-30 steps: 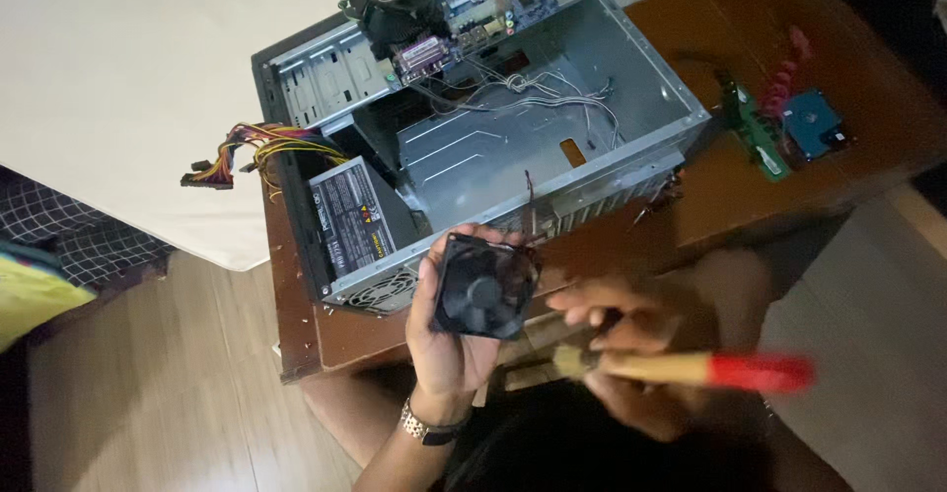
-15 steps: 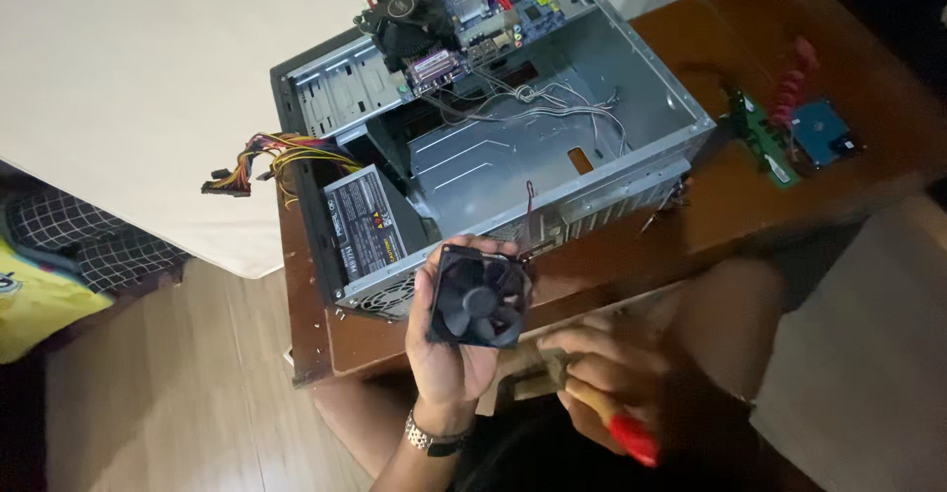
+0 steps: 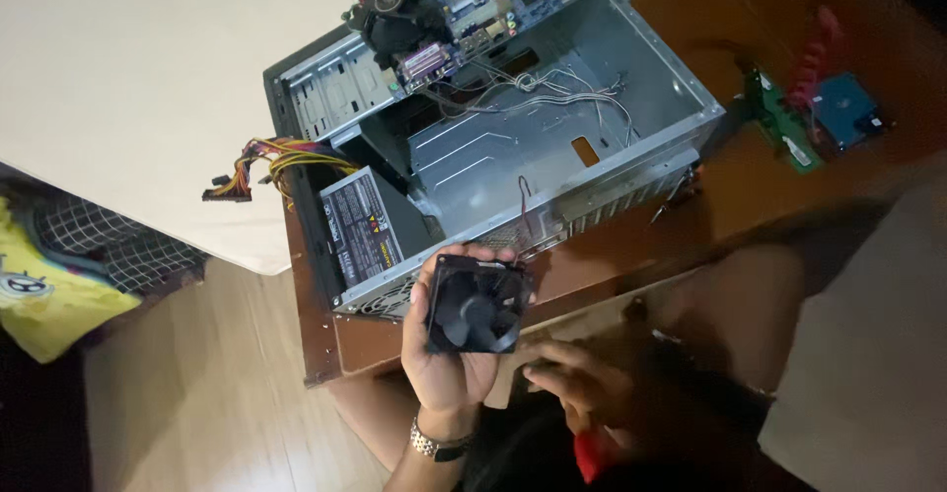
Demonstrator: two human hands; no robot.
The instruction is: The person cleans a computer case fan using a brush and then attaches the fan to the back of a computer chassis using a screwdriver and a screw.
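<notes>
Brush down now: your right hand (image 3: 582, 393) has dropped low, its grip unclear (red handle (image 3: 589, 453) barely visible). Your left hand (image 3: 449, 374) still clasps the fan (image 3: 476, 305) upright, unbrushed.

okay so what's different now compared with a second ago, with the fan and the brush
The right hand has dropped the red-handled brush from level beside the fan to low near the lap, mostly hidden. The left hand keeps holding the black fan before the open computer case.
</notes>
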